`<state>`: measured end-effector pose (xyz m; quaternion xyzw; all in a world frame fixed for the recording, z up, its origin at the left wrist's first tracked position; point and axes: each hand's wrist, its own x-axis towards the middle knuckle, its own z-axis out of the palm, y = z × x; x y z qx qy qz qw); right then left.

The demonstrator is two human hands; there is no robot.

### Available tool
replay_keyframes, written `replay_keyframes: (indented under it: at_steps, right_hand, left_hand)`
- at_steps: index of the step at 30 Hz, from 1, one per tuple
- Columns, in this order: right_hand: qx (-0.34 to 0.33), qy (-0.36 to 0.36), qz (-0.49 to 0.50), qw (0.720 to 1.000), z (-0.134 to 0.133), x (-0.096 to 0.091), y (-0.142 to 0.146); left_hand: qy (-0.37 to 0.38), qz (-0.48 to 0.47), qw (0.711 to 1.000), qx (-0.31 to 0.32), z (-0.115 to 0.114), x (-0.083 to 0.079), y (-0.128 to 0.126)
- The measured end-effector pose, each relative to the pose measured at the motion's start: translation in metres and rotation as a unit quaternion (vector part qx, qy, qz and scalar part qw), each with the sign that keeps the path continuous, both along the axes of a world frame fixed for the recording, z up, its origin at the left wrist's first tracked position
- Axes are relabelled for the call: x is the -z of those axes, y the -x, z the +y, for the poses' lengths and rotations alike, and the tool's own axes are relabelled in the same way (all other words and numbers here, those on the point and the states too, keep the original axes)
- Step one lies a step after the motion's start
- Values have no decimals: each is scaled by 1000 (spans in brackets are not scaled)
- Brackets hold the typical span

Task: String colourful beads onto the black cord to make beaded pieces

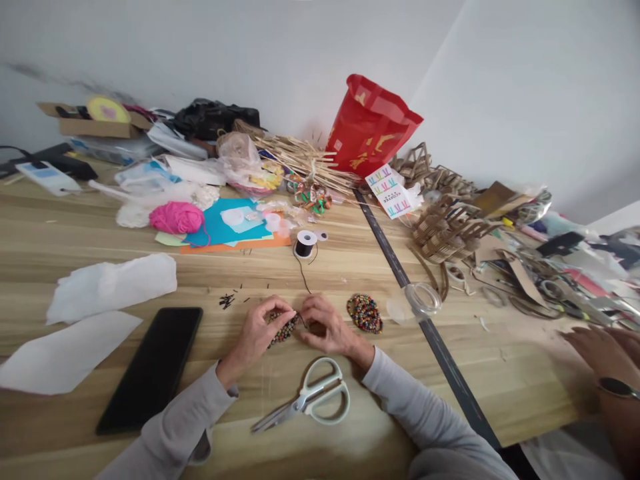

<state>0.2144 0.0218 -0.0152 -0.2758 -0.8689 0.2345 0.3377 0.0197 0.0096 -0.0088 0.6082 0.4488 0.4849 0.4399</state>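
Note:
My left hand (pixel 261 327) is closed in a pinch, with a strand of small multicoloured beads (pixel 284 333) hanging at its fingers. Close beside it, my right hand (pixel 326 325) pinches a thin black cord (pixel 301 319) that reaches the beads. More black cord (pixel 303 275) runs from a white spool (pixel 305 245) behind the hands toward my right fingers. A coiled heap of colourful beads (pixel 365 313) lies to the right. Short black cord snippets (pixel 227 301) are scattered left of my hands. Scissors with pale handles (pixel 326 393) rest in front, blades slightly apart.
A black phone (pixel 150 370) and white paper sheets (pixel 113 283) lie at left. Pink yarn (pixel 176 218), a red bag (pixel 373 127) and woven baskets (pixel 445 227) stand farther back. Clear tape (pixel 423 299) sits at right. Another person's hands (pixel 603 350) rest at the far right.

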Motion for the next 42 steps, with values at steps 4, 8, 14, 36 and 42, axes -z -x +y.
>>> replay_keyframes:
  at_steps: [4,8,14,36,42]
  right_hand:
    - [-4,-42,-57,998,-1,1,2]
    - [8,-46,-47,998,0,3,0]
    - [27,-32,-30,999,4,7,-8]
    - [13,2,46,999,2,-6,3]
    - [-10,32,43,999,6,-3,6]
  left_hand:
    - [2,-11,1000,1,0,1,0]
    - [5,-19,1000,-9,1,2,1]
    - [25,-37,999,-10,1,1,3]
    - [-27,11,999,40,1,10,-2]
    - [-22,39,998,39,4,11,2]
